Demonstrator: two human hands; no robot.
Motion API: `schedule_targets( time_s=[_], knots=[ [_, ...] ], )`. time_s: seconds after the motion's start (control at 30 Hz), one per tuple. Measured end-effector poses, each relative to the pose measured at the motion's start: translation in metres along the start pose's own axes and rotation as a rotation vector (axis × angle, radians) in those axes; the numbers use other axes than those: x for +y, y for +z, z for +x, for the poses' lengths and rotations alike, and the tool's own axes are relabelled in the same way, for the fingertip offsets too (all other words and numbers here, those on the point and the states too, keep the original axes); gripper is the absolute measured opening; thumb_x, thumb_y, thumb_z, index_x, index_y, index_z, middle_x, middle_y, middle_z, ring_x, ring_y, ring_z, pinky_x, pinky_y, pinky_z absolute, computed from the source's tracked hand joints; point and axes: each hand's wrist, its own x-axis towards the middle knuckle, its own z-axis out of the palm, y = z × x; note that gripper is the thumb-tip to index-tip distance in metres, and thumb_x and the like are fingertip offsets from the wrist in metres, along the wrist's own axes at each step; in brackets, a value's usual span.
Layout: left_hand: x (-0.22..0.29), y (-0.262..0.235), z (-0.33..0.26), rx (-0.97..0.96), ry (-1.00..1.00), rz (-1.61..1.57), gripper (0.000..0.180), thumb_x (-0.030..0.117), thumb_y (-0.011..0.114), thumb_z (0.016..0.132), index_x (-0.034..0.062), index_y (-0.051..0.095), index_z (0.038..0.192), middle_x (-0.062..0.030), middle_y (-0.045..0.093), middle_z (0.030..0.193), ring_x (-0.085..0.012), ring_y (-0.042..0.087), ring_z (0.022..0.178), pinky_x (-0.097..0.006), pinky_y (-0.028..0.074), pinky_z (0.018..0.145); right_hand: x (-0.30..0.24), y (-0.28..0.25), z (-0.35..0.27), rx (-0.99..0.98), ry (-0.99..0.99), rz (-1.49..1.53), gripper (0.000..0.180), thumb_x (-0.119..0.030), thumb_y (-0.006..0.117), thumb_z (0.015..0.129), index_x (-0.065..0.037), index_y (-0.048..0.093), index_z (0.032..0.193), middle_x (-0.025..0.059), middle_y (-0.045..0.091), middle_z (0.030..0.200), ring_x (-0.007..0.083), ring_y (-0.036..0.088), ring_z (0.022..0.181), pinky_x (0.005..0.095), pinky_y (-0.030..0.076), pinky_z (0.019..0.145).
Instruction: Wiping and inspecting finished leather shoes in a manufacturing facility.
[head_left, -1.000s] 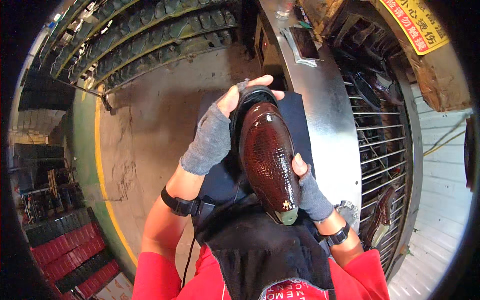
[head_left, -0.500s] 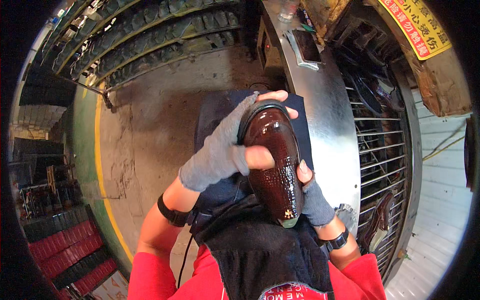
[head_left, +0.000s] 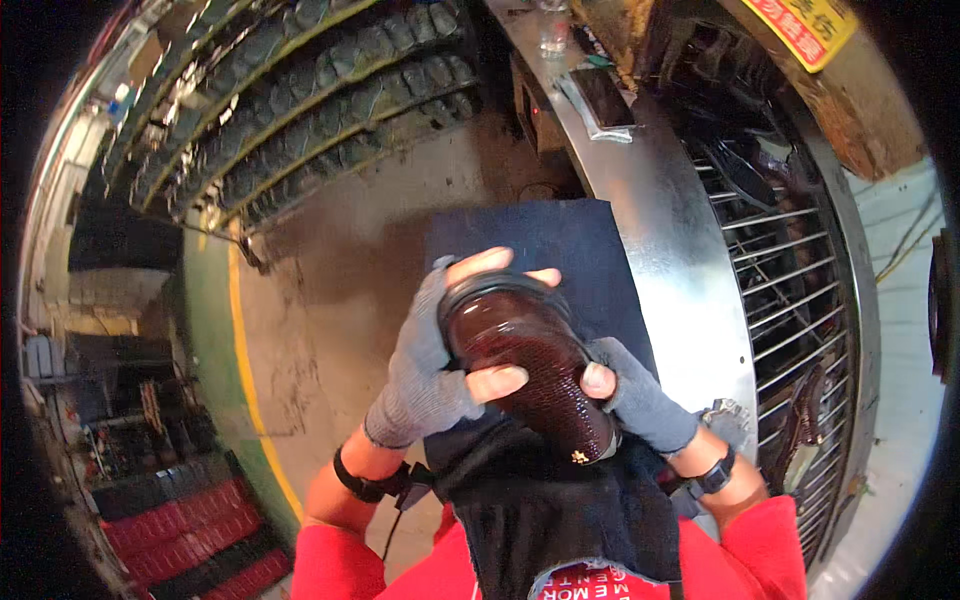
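A glossy dark red-brown shoe (head_left: pixel 545 375) with a textured surface is held above my lap, its black-rimmed end pointing away and a little left. My left hand (head_left: pixel 425 365), in a grey fingerless glove, wraps round the far left of it, thumb on top and fingertips over the rim. Gloved likewise, my right hand (head_left: pixel 640 400) grips its right side, the thumb pressing on top and the other fingers mostly hidden. A small gold-coloured mark (head_left: pixel 579 457) shows near the shoe's closer end. Dark blue cloth (head_left: pixel 590 255) lies beneath.
To the right runs a metal worktop (head_left: pixel 690 290) with a phone (head_left: pixel 603 98) and a clear bottle (head_left: pixel 553 35) at its far end. Beyond it is a barred rack (head_left: pixel 785 300) bearing shoes, one a dark red shoe (head_left: pixel 805 410). Shelves of dark shoe-like forms (head_left: pixel 345 65) stand far left.
The shoe's far end has come nearer and swung left, with both hands still on it. My right thumb has moved from its side onto its top. The whole view has shifted slightly.
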Motion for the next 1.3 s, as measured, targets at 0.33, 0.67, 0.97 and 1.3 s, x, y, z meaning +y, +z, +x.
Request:
schedule_targets(
  time_s=[0.33, 0.67, 0.97, 1.3],
  knots=[
    [-0.029, -0.01, -0.007, 0.096, 0.366, -0.213, 0.109, 0.054, 0.092, 0.075, 0.0232, 0.027, 0.157, -0.0223, 0.048, 0.157, -0.0446, 0.049, 0.142, -0.066, 0.037, 0.121, 0.014, -0.009, -0.058, 0.228, 0.211, 0.436, 0.075, -0.056, 0.061, 0.102, 0.0, 0.049, 0.151, 0.0134, 0.065, 0.141, 0.0231, 0.066, 0.124, 0.0371, 0.067, 0.075],
    [-0.076, 0.038, 0.036, 0.056, -0.059, -0.098, 0.111, 0.074, 0.065, 0.09, 0.0016, 0.027, 0.165, -0.0142, 0.046, 0.154, -0.0239, 0.041, 0.144, -0.037, 0.029, 0.122, -0.089, -0.05, -0.018, 0.193, -0.075, -0.559, 0.08, -0.015, 0.096, 0.066, -0.004, 0.061, 0.137, 0.0091, 0.066, 0.128, 0.0227, 0.065, 0.118, 0.0377, 0.05, 0.106],
    [-0.091, 0.042, 0.02, 0.112, 0.03, 0.082, 0.088, 0.071, 0.057, 0.095, 0.0017, 0.048, 0.149, -0.0115, 0.057, 0.124, -0.0212, 0.056, 0.113, -0.036, 0.045, 0.102, -0.071, -0.036, 0.003, 0.09, -0.11, -0.958, 0.088, -0.045, 0.099, 0.062, -0.004, 0.062, 0.132, 0.0164, 0.072, 0.116, 0.0314, 0.072, 0.11, 0.0405, 0.055, 0.095],
    [-0.096, 0.049, 0.017, 0.362, 0.098, -0.077, 0.065, 0.064, 0.049, 0.098, 0.0032, 0.057, 0.122, -0.0048, 0.055, 0.108, -0.0175, 0.055, 0.1, -0.034, 0.045, 0.088, -0.059, -0.022, 0.011, 0.175, -0.233, -1.054, 0.083, -0.048, 0.097, 0.064, -0.005, 0.064, 0.127, 0.0166, 0.074, 0.105, 0.0352, 0.075, 0.1, 0.04, 0.057, 0.088]
  ],
)
